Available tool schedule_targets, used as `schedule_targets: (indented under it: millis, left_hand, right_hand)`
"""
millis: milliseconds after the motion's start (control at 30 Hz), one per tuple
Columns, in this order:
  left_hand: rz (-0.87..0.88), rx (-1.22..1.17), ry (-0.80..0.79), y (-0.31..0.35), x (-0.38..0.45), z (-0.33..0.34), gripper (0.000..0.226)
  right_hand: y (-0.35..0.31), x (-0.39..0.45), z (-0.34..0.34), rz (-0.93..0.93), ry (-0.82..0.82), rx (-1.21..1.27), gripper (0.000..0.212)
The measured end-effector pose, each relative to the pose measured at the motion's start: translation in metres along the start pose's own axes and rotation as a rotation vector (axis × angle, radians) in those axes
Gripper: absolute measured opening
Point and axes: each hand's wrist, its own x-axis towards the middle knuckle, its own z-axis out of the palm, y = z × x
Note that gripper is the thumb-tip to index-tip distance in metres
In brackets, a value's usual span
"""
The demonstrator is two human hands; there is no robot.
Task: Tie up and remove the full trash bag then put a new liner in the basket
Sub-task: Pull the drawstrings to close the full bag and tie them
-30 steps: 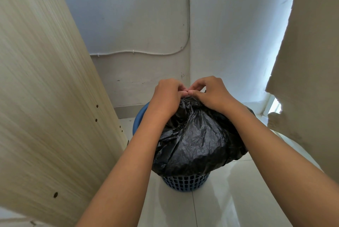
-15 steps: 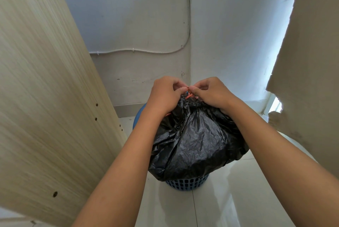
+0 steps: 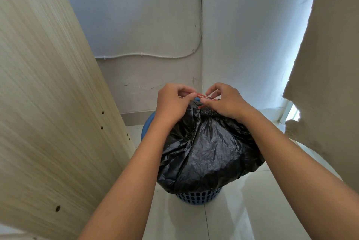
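Left hand [image 3: 172,104]: fingers curled, tips pinching red ties [image 3: 204,96]. Ties stretched nearly level, left to right, between both hands. Right hand [image 3: 226,102]: fingers curled, pinching ties' other end. Below, black bag [image 3: 206,150], bulging upright, sitting in blue basket [image 3: 196,198] on floor.
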Motion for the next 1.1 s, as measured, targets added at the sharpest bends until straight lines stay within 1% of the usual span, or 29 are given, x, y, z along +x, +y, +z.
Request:
schedule_targets:
  millis: [33,100,167,200,300,433,500,533,633,667,733,800,833,900,967,1033,1100]
  left_hand:
    - [-0.02,-0.036,-0.005,-0.002,0.0,0.0,0.009]
    - [-0.067,-0.114,-0.021,-0.004,0.001,0.001,0.012]
    - [-0.117,-0.178,-0.016,-0.005,0.0,0.002,0.013]
    - [-0.134,-0.195,0.001,-0.006,0.0,0.004,0.012]
    - [-0.16,-0.158,0.062,-0.007,-0.001,0.007,0.008]
    - [-0.176,-0.12,0.113,-0.005,-0.004,0.008,0.004]
    - [-0.221,-0.137,0.155,-0.004,-0.005,0.011,0.005]
    - [-0.272,-0.201,0.185,-0.004,-0.005,0.012,0.007]
    - [-0.522,-0.632,0.236,-0.001,-0.005,0.015,0.015]
    - [-0.576,-0.761,0.252,-0.001,-0.003,0.017,0.014]
    - [-0.611,-0.885,0.274,0.002,-0.003,0.018,0.005]
    - [-0.611,-0.892,0.276,0.002,-0.004,0.017,0.006]
    - [-0.604,-0.869,0.257,0.0,-0.005,0.017,0.006]
    - [-0.562,-0.746,0.199,-0.003,-0.006,0.017,0.004]
    - [-0.502,-0.606,0.154,-0.004,-0.006,0.017,0.01]
    - [-0.43,-0.51,0.129,-0.003,-0.004,0.018,0.01]
    - [-0.388,-0.475,0.124,0.001,-0.003,0.017,0.013]
  right_hand:
    - [0.001,0.0,0.0,-0.003,0.003,-0.071,0.027]
    - [0.002,0.001,0.001,-0.004,-0.024,-0.154,0.021]
    - [0.002,0.001,0.003,0.001,-0.059,-0.163,0.015]
    - [0.003,0.001,0.004,-0.006,-0.054,-0.153,0.016]
    - [0.002,-0.001,0.006,-0.028,0.01,-0.117,0.031]
    - [0.004,-0.001,0.009,0.036,0.025,-0.12,0.039]
    - [0.004,-0.001,0.009,0.045,0.054,-0.154,0.046]
    - [0.004,-0.001,0.009,0.042,0.073,-0.161,0.049]
    - [0.003,-0.002,0.01,0.054,0.147,-0.125,0.052]
    - [0.004,-0.002,0.009,0.067,0.173,-0.095,0.051]
    - [0.006,0.0,0.008,0.1,0.212,-0.045,0.046]
    - [0.007,0.002,0.006,0.139,0.204,-0.091,0.037]
    - [0.007,0.003,0.004,0.16,0.169,-0.138,0.033]
    - [0.005,0.004,0.002,0.195,0.065,-0.229,0.03]
    - [0.004,0.003,0.0,0.227,-0.006,-0.261,0.029]
    - [0.003,0.001,0.0,0.269,-0.002,-0.139,0.027]
    - [0.002,0.002,0.001,0.343,0.026,0.108,0.034]
